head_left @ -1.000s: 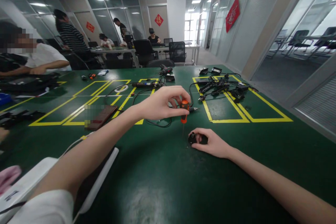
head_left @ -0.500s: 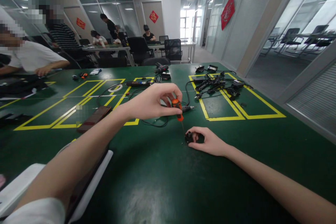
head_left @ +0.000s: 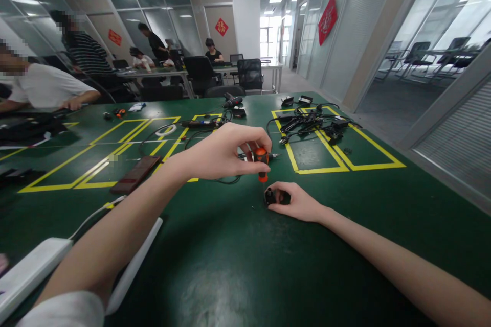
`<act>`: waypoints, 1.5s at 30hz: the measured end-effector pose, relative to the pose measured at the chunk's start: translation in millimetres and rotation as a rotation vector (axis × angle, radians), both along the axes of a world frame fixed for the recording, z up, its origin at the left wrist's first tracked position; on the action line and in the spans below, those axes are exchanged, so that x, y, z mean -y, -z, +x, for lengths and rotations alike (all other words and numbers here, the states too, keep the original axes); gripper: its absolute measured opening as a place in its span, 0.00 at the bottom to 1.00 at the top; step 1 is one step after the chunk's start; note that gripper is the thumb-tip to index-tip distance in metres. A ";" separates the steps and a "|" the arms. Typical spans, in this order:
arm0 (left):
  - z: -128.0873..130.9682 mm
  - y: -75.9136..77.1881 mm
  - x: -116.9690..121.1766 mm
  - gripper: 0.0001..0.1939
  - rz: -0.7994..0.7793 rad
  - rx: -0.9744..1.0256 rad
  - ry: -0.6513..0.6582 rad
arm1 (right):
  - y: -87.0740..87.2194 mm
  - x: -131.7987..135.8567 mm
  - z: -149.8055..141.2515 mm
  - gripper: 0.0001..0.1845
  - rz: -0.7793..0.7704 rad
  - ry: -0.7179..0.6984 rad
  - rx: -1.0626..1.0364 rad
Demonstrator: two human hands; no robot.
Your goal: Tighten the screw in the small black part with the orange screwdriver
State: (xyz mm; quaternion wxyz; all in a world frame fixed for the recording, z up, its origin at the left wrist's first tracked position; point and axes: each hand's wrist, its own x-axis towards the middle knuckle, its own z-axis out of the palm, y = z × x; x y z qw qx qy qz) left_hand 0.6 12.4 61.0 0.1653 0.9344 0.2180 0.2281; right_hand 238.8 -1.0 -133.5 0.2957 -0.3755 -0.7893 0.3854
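My left hand [head_left: 233, 153] is closed round the orange and black handle of a screwdriver [head_left: 262, 165]. The screwdriver stands nearly upright, its thin shaft pointing down at a small black part [head_left: 270, 196]. Thumb and fingers of my right hand [head_left: 297, 202] pinch that part on the green tabletop [head_left: 230, 245]. A short round post sticks up from the part; its exact kind cannot be made out. Whether the tip sits in a screw is too small to see.
Black cabled parts [head_left: 307, 121] lie in yellow-taped areas at the right. A power drill [head_left: 232, 100] stands farther back. At left are a brown case [head_left: 135, 174] and a white power strip [head_left: 34, 271]. A co-worker in a white shirt [head_left: 53, 84] sits at far left.
The view has shifted slightly. The screwdriver is more upright, with my left hand over the part. My right hand still pinches the part.
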 end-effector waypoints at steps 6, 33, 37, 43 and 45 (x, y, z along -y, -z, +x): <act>2.6 2.2 -1.3 0.09 0.027 -0.032 -0.023 | -0.8 0.2 -0.6 0.19 -0.009 0.001 -0.008; 17.9 13.6 2.4 0.17 0.314 -0.192 -0.065 | -0.9 0.4 -0.4 0.18 -0.011 0.004 0.001; 25.5 22.2 5.6 0.18 0.389 -0.205 -0.171 | -0.3 0.4 -0.7 0.17 -0.014 0.005 0.000; 32.8 20.8 10.0 0.07 0.322 -0.230 -0.177 | -1.2 0.9 -0.5 0.14 -0.010 0.013 0.011; 36.1 21.3 9.6 0.09 0.307 -0.235 -0.177 | -3.0 1.5 -0.9 0.13 -0.024 0.011 0.007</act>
